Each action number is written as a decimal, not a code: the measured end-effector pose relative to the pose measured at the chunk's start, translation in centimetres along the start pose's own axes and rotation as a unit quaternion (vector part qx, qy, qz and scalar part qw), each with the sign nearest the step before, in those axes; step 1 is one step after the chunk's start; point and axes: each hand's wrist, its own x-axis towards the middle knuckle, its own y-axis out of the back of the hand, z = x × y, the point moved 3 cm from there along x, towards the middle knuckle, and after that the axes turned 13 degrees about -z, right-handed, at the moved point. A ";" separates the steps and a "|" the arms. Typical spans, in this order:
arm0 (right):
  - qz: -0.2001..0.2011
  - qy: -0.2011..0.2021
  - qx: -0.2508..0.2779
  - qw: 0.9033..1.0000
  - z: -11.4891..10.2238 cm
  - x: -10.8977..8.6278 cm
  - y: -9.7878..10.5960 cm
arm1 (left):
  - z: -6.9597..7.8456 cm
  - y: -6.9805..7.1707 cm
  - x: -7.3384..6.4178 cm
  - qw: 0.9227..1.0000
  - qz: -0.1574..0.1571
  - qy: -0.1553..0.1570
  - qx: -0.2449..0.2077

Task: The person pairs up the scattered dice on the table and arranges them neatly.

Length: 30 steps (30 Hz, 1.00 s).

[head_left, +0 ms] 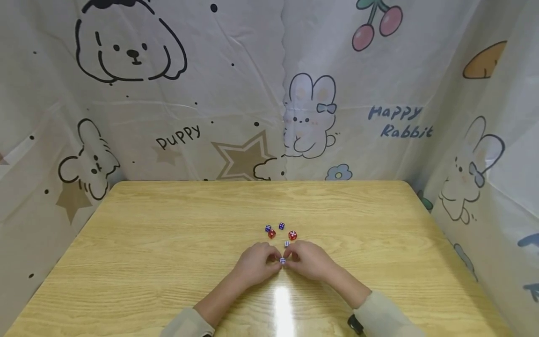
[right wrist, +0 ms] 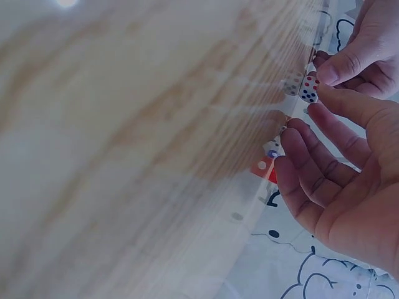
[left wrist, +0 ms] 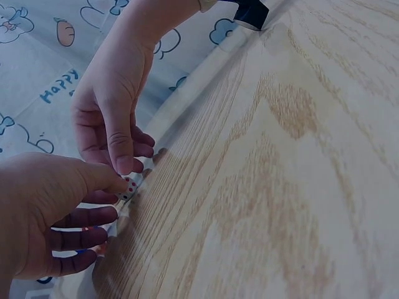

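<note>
pale sleeves (head_left: 387, 316) lie nearest, the left hand (head_left: 257, 263) and right hand (head_left: 310, 260) together pinching a white die (head_left: 282, 260) nearer than five other dice (head_left: 292, 235), seemingly positioning it, which would call for steady, even release.

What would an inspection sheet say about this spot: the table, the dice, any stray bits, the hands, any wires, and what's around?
Surface: wood-grain table, with a bright reflection on the side nearest the person.
Job's things: one white die at the fingertips; a second white die just beyond it; farther back, two red dice and two blue dice.
Clutter: nothing seen.
Hands: left hand and right hand both hold the nearest die, from opposite sides.
Cables: nothing seen.
Surroundings: pale cloth printed with cartoon animals, "Puppy" and "Happy Rabbit".
</note>
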 end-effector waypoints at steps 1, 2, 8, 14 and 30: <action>0.001 0.001 -0.001 1.000 0.0 0.0 0.0 | 0.0 0.0 0.0 1.000 0.002 -0.001 0.001; 0.001 0.003 -0.002 1.000 -0.1 0.1 0.0 | 0.0 0.0 0.0 1.000 0.003 -0.001 0.003; 0.003 0.005 -0.009 1.000 -0.3 0.1 0.0 | -0.1 0.0 0.0 1.000 0.003 0.002 0.002; 0.003 0.001 -0.011 1.000 -0.3 0.1 -0.1 | -0.1 0.0 -0.1 1.000 0.007 -0.002 0.000; 0.002 -0.003 0.002 1.000 -0.1 0.1 -0.1 | 0.0 -0.1 0.0 1.000 0.001 0.004 -0.005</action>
